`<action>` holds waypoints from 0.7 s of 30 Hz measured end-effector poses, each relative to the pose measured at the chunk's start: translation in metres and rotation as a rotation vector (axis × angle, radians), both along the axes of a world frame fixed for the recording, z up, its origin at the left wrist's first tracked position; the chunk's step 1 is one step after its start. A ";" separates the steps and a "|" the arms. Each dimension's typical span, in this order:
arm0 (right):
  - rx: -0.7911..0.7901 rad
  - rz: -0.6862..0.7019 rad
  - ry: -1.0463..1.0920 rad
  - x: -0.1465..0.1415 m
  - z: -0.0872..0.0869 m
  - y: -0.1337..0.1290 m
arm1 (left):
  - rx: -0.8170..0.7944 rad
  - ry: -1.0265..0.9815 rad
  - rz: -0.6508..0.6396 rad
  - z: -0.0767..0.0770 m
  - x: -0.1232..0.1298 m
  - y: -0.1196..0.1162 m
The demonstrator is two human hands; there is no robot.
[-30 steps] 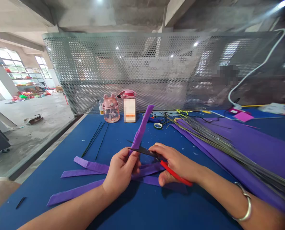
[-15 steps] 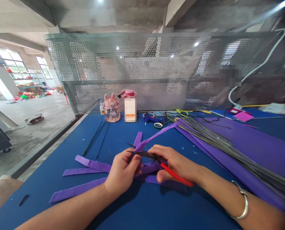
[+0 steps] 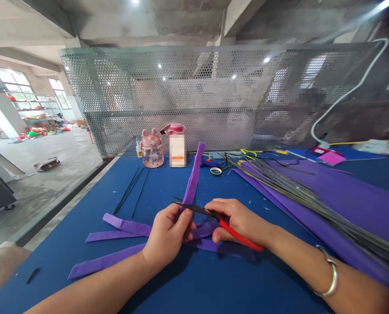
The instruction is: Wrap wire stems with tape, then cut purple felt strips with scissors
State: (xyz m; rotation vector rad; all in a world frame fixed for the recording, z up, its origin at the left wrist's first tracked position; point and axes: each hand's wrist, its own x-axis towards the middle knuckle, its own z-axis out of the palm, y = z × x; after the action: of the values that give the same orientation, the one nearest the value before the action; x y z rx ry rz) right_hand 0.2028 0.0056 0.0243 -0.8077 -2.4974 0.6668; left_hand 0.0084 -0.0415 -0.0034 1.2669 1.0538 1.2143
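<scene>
My left hand (image 3: pixel 170 233) is closed on a purple fabric strip (image 3: pixel 193 174), pinched between thumb and fingers, its free end rising away from me. In my right hand (image 3: pixel 242 222) are scissors (image 3: pixel 235 233) with red handles and dark blades, pointing left. The parted blades lie across the strip just above my left thumb. Beneath my hands, more purple strips (image 3: pixel 109 260) spread over the blue table (image 3: pixel 168 290); my left hand hides part of them.
Thin dark green stems (image 3: pixel 127 190) lie at left. A pink bear-eared bottle (image 3: pixel 152 150) and a second bottle (image 3: pixel 178 150) stand at the back, near a tape roll (image 3: pixel 216 171). Wire stems (image 3: pixel 299 192) rest on purple sheets (image 3: pixel 354 187) at right. Behind rises a perforated metal screen (image 3: pixel 194 96).
The strip's free end has swung from leaning far right to standing nearly straight away from me. Both hands and the scissors have barely moved.
</scene>
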 end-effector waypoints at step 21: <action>0.025 0.012 -0.054 0.000 0.000 0.000 | 0.033 0.009 0.018 0.000 -0.001 0.002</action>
State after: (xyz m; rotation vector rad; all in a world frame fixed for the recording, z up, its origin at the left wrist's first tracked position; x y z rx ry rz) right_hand 0.2024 0.0055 0.0239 -0.8133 -2.5556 0.6247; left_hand 0.0076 -0.0391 -0.0032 1.2913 1.0575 1.2451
